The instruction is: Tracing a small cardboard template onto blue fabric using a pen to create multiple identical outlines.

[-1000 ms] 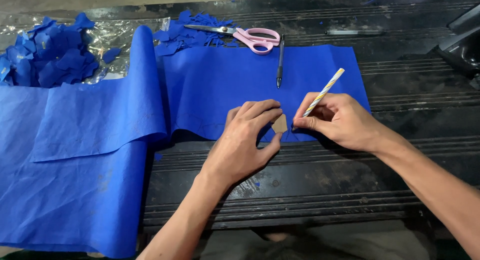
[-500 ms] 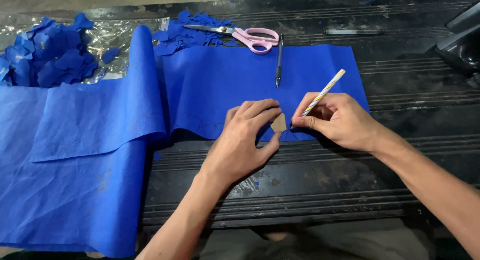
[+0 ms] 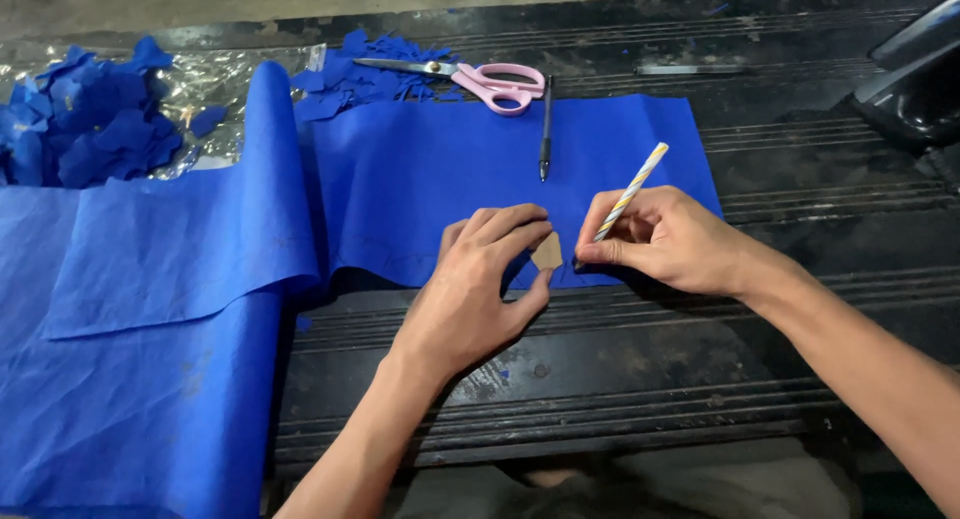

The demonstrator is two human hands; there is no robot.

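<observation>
Nothing moved; scissors (image 3: pixel 478 79), pen (image 3: pixel 545 129) behind hands.

One head-worn camera looks steeply down from above the person's chest at a dark table (image 3: pixel 620 379). It sits close, facing forward over both forearms.

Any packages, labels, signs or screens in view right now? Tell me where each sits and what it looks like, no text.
Clear crinkled plastic wrapper: far left of the bench, flat and shiny, under the heap of blue fabric scraps.
Dark angular device: far right edge, mostly cut off; whether it has a screen cannot be told.
No labels or signs show.
</observation>
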